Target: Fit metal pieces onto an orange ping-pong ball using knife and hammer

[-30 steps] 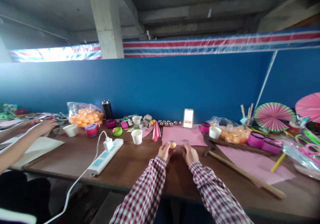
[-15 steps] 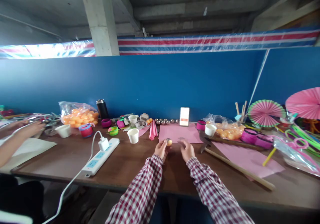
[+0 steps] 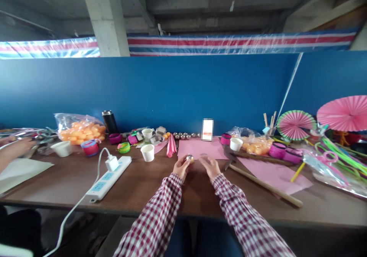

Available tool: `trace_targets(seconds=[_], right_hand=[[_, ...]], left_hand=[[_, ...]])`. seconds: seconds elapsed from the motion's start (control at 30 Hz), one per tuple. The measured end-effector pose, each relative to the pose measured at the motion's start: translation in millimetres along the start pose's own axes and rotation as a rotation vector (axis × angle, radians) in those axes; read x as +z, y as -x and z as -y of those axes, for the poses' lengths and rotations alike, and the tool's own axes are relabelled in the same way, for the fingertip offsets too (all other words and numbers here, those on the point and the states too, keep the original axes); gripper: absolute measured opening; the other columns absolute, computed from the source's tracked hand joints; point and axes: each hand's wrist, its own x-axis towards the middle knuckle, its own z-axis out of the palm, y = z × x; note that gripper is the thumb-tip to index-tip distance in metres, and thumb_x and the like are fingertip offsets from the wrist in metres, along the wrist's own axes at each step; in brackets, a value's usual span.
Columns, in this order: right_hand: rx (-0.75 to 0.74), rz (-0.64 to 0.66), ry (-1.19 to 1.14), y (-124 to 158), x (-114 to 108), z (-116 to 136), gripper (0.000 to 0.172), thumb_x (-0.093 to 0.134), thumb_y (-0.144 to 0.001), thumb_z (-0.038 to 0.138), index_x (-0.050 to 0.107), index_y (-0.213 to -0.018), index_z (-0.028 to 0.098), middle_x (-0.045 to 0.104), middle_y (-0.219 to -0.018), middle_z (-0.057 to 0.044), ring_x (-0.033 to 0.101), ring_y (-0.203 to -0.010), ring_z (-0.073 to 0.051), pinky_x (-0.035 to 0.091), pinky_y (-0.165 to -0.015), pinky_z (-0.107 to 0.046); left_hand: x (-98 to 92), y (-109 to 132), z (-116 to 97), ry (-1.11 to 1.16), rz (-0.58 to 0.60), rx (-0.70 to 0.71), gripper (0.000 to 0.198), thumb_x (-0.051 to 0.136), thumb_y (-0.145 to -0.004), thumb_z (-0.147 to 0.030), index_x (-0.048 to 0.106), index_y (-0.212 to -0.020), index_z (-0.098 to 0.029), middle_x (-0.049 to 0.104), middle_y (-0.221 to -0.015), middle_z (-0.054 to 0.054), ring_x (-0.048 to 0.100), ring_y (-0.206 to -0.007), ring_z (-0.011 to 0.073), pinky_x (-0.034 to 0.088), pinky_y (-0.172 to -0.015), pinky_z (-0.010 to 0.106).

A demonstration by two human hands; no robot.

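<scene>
My left hand (image 3: 180,168) pinches a small round ball (image 3: 189,158), part orange and part shiny, at the near edge of a pink paper sheet (image 3: 200,149). My right hand (image 3: 210,166) hovers just to the right of it with its fingers curled towards the ball; whether it holds anything I cannot make out. Both arms wear red checked sleeves and reach over the brown table (image 3: 149,188). A row of small metal balls (image 3: 183,136) lies behind the pink sheet by the blue wall.
A white power strip (image 3: 109,177) with a plug and cable lies left. White cups (image 3: 147,152), a bag of orange balls (image 3: 82,129), a black flask (image 3: 108,121), pink tape rolls (image 3: 277,150), a wooden stick (image 3: 265,185) and paper fans (image 3: 295,125) crowd the table. Another person's hand (image 3: 14,150) works at far left.
The view has tilted up and drifted right, so everything sits lower left. The ball in my left hand has turned and now shows a shiny side. My hands stay together.
</scene>
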Motion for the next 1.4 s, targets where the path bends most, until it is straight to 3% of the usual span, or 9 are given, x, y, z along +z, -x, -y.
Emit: trace_targets(seconds=[0.2,0.47,0.93,1.4], right_hand=[[0.037,0.071,-0.096,1.4,5.1,-2.7,0.034,0.065,-0.057,0.045,0.060,-0.076,0.017,0.063,-0.067,-0.002,0.057,-0.061,-0.015,0.046,-0.059,-0.028],[0.066,0.108,-0.097,3.2,5.7,-0.8,0.030,0.064,-0.059,0.045,0.058,-0.069,0.017,0.056,-0.055,0.002,0.046,-0.045,-0.010,0.035,-0.040,-0.021],[0.050,0.154,-0.171,6.0,7.0,3.8,0.027,0.062,-0.062,0.044,0.060,-0.069,0.018,0.062,-0.069,-0.001,0.055,-0.070,-0.017,0.042,-0.064,-0.028],[0.068,0.169,-0.213,4.4,8.2,2.0,0.024,0.065,-0.058,0.041,0.058,-0.061,0.018,0.062,-0.064,0.001,0.056,-0.065,-0.015,0.043,-0.068,-0.029]], left_hand=[[-1.1,-0.5,-0.6,-0.006,0.016,-0.016,0.042,0.070,-0.059,-0.018,0.057,-0.099,-0.016,0.065,-0.085,0.006,0.062,-0.070,0.0144,0.050,-0.063,0.028],[-3.8,-4.9,1.1,-0.010,0.007,-0.020,0.042,0.072,-0.056,-0.023,0.059,-0.095,-0.014,0.066,-0.083,0.007,0.063,-0.073,0.0164,0.050,-0.071,0.030],[-1.9,-4.6,2.7,-0.029,0.019,0.019,0.041,0.071,-0.055,-0.017,0.061,-0.095,-0.015,0.066,-0.089,0.006,0.062,-0.076,0.0145,0.050,-0.066,0.024],[-1.6,-1.7,1.2,-0.074,0.049,0.016,0.044,0.073,-0.053,-0.018,0.060,-0.095,-0.014,0.067,-0.090,0.008,0.062,-0.078,0.0169,0.048,-0.073,0.030]])
